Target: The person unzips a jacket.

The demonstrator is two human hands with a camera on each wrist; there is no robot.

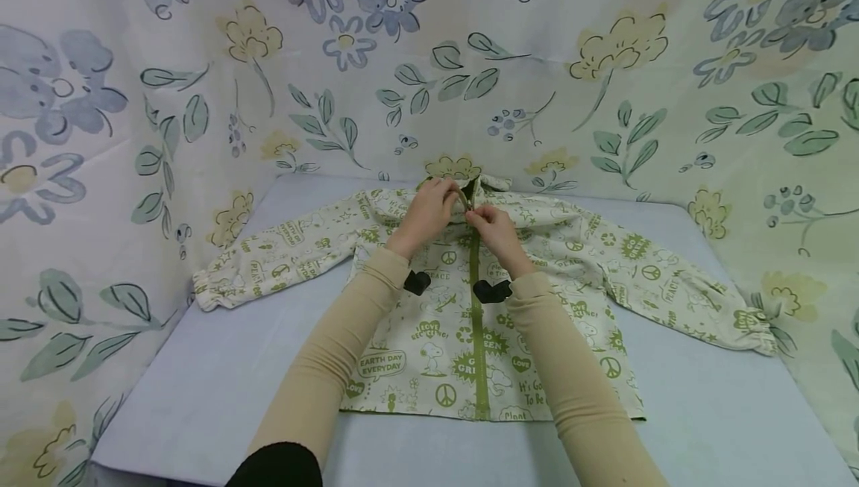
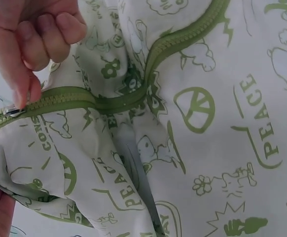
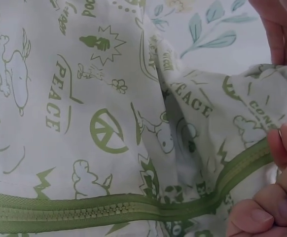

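Zipping looks like the step in hand: the jacket point(image 1: 470, 300) lies flat, front up, on the table point(image 1: 201, 382), sleeves spread to both sides, and both hands work at the top of its green zipper point(image 1: 476, 308), just below the collar point(image 1: 490, 183).

Right hand point(image 1: 496, 233) pinches the zipper pull point(image 2: 5, 112) btw thumb and forefinger; other fingers are curled. Left hand point(image 1: 429, 211) grips the fabric next to the zipper, on the collar side, w/ fingers bent round it.

To do it well, I'd judge: keep the cloth taut along the zipper line, since the wrist views show it bunched and the zipper wavy near the pull. Draw the pull straight along the teeth, not sideways, and keep loose fabric out of the slider so it doesn't snag.

Containers: none in view. Only a flower-print cloth backdrop point(image 1: 604, 62) stands behind and to both sides of the jacket.
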